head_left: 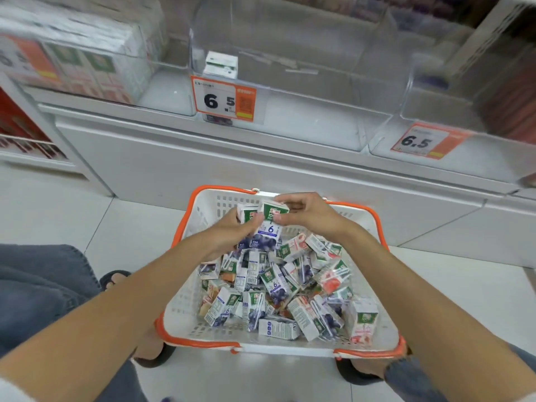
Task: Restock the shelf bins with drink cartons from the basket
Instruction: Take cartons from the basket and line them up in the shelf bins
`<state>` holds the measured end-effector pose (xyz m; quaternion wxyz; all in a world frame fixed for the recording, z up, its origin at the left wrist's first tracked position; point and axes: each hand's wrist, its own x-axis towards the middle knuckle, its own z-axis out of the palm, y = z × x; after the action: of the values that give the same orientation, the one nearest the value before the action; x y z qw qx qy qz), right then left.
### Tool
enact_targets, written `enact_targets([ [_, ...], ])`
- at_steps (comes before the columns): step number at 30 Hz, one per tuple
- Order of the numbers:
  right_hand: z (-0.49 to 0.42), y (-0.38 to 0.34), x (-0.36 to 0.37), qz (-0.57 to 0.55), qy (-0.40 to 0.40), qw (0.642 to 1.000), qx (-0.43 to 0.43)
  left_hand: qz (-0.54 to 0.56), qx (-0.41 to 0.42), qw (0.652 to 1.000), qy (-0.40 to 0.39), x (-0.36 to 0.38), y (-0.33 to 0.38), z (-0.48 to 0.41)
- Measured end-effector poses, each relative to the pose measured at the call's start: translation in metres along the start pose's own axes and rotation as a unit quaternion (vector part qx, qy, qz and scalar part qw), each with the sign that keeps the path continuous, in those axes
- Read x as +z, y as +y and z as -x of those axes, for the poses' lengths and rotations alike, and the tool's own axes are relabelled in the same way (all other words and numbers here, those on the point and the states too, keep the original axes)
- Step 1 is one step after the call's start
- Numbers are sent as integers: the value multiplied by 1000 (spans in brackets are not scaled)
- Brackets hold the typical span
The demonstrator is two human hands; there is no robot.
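Tiled floor (139,221), basket (188,300): left hand (232,233), right hand (307,216) grip carton (271,230), top toward shelf (203,132).

Shop aisle, clear shelf bins (290,82), orange price tags (223,98) (6.5), carton-filled shopping basket (185,311)

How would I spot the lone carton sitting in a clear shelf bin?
Look at the white shelf above the basket, at its middle clear bin. In that bin's left front corner, just behind the orange price tag, stands one small carton. It stands alone, unlike the packed left bin.
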<state>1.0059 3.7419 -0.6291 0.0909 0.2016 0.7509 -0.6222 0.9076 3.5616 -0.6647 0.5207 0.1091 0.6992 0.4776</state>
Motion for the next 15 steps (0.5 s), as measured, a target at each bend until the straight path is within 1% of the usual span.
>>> enact_targets([
  [2, 1, -26, 2, -13, -3, 1000, -29, 5, 53, 998, -25, 0, 19, 9],
  [5, 5, -60, -1, 25, 10, 999, -48, 0, 107, 994, -13, -6, 45, 23],
  [7, 7, -81, -4, 30, -25, 998, -50, -22, 136, 990, -21, -11, 67, 35],
  [9, 6, -104, -7, 33, -64, 996, -56, -38, 173, 984, -11, -17, 90, 44],
  [10, 4, -116, -9, 38, -65, 995, -69, -35, 194, 980, 0, -19, 102, 48],
  [11, 2, -130, -13, 43, -52, 994, -87, -29, 221, 975, 15, -21, 114, 52],
  [13, -5, -156, -22, 53, -1, 990, -132, -32, 296, 953, 63, -30, 139, 55],
  [15, -15, -178, -33, 55, 68, 980, -178, -92, 367, 917, 127, -43, 164, 55],
])
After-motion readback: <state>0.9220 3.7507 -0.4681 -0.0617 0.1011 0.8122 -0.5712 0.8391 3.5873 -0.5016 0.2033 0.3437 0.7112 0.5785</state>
